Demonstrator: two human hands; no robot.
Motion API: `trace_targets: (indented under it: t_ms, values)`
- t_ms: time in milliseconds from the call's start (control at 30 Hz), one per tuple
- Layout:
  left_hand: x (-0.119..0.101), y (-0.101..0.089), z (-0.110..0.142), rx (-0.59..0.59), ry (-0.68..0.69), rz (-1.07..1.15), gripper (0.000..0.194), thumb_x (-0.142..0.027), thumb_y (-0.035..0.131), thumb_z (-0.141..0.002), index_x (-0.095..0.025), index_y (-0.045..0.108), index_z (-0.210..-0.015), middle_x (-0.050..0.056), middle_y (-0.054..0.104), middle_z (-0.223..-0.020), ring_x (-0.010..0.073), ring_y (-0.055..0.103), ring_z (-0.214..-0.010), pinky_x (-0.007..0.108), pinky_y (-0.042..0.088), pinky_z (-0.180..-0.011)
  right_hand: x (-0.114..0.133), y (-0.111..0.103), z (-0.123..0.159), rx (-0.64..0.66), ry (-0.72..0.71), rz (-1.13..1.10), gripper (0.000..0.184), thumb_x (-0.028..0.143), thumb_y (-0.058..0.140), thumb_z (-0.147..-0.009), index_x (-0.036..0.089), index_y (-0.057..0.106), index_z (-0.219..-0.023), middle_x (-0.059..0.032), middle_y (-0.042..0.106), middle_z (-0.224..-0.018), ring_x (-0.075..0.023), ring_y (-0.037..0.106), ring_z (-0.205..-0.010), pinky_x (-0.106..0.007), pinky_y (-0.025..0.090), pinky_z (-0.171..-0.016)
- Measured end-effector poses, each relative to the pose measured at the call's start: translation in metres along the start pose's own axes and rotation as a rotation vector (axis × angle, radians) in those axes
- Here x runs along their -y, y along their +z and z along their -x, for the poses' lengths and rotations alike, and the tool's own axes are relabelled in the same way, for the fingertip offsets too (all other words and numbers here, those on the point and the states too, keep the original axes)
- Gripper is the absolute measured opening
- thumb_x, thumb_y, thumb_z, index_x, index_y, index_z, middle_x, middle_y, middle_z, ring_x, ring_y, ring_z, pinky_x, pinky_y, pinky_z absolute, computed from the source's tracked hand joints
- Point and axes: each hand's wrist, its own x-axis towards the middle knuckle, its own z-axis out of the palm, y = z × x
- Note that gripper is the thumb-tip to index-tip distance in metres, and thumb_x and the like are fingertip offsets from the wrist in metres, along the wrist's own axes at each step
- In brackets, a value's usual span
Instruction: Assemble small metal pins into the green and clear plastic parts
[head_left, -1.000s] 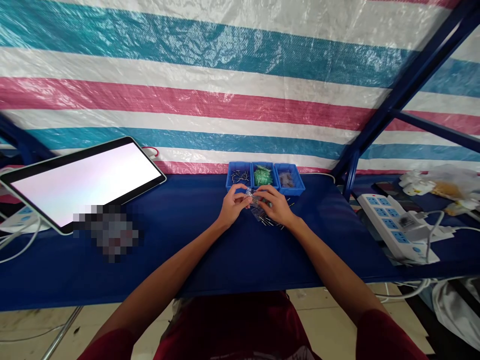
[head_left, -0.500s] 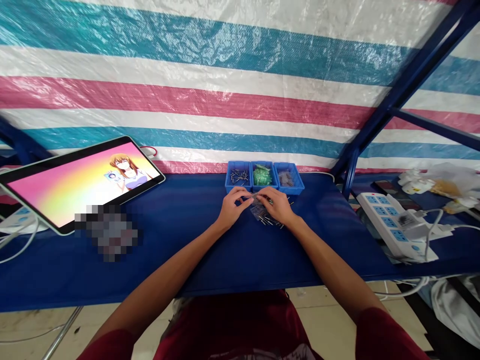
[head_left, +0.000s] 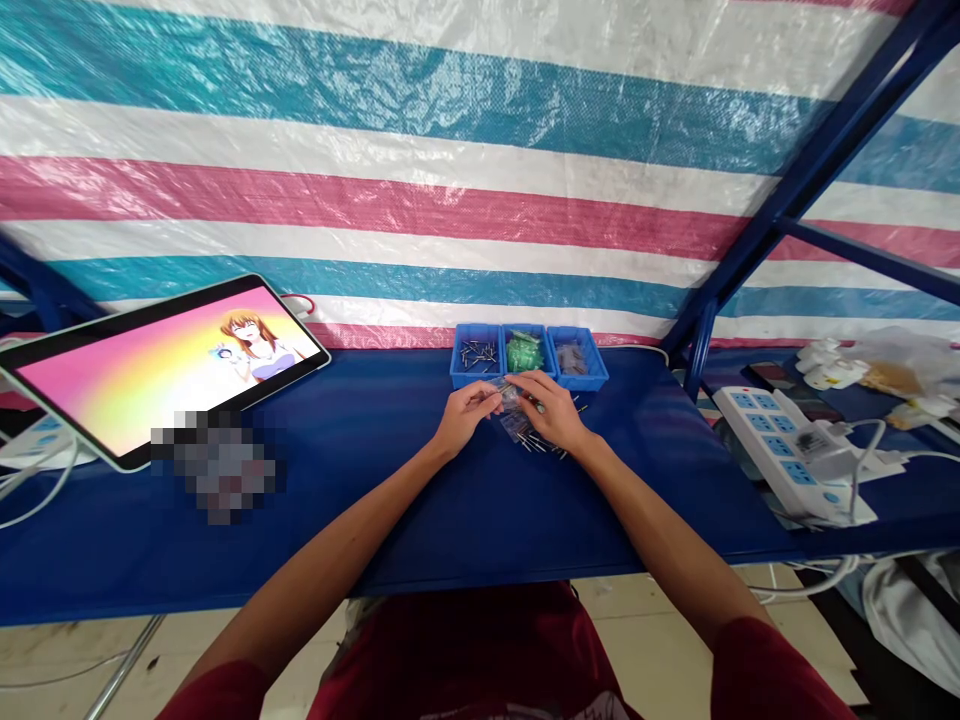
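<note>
Between my hands is a small clear plastic bag, its opening facing the bins. My left hand pinches the bag's left edge between thumb and fingers. From the other side, my right hand has its fingers bent over the bag's upper right part and grips it there. Several thin metal pins lie on the blue table just below and beside my right hand, partly covered by it. Whether some are inside the bag is too small to tell.
Beyond my hands stand three blue bins: one with metal pins, one with green packets, one with greyish pieces. A tablet leans at left near a blurred-out object. A power strip lies at right.
My left hand's fingers have drawn closer together on the bag's edge. My right fingers have stretched slightly left over the bag, and more of the bag shows.
</note>
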Motion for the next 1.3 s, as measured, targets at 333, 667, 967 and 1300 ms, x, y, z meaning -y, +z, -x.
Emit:
trace_targets:
  t_ms: [333, 667, 967, 1300]
  values:
    - [0.007, 0.001, -0.001, -0.066, -0.042, 0.047, 0.044, -0.042, 0.067, -0.077, -0.020, 0.053, -0.112, 0.003, 0.060, -0.090, 0.0120, 0.059, -0.069, 0.020, 0.045, -0.054, -0.002, 0.001, -0.003, -0.083, -0.025, 0.046, 0.024, 0.030, 0.042, -0.096, 0.021, 0.065, -0.100, -0.0090, 0.062, -0.095, -0.0187, 0.061, -0.088, -0.033, 0.052, -0.078]
    - [0.002, -0.001, 0.002, -0.024, 0.032, -0.172, 0.033, -0.045, 0.061, -0.081, -0.016, 0.068, -0.094, 0.008, 0.068, -0.096, 0.0197, 0.062, -0.088, 0.028, 0.051, -0.074, 0.002, 0.000, -0.004, -0.048, 0.011, 0.011, 0.027, 0.037, 0.045, -0.096, 0.020, 0.063, -0.086, -0.0058, 0.063, -0.078, -0.0164, 0.059, -0.071, -0.028, 0.047, -0.065]
    - [0.008, 0.000, 0.002, -0.094, 0.053, -0.117, 0.029, -0.041, 0.066, -0.078, -0.015, 0.068, -0.089, 0.007, 0.070, -0.089, 0.0185, 0.066, -0.079, 0.031, 0.053, -0.075, 0.005, -0.001, -0.004, -0.053, 0.053, 0.023, 0.033, 0.041, 0.045, -0.095, 0.019, 0.062, -0.077, -0.0033, 0.058, -0.067, -0.0145, 0.054, -0.061, -0.027, 0.045, -0.059]
    - [-0.004, -0.002, -0.001, -0.067, -0.049, 0.105, 0.044, -0.038, 0.071, -0.074, -0.018, 0.052, -0.108, -0.002, 0.063, -0.063, 0.0115, 0.058, -0.051, 0.027, 0.050, -0.058, 0.001, 0.002, -0.001, 0.011, -0.017, -0.050, 0.023, 0.027, 0.046, -0.093, 0.022, 0.060, -0.111, -0.0081, 0.062, -0.099, -0.0158, 0.060, -0.075, -0.030, 0.052, -0.066]
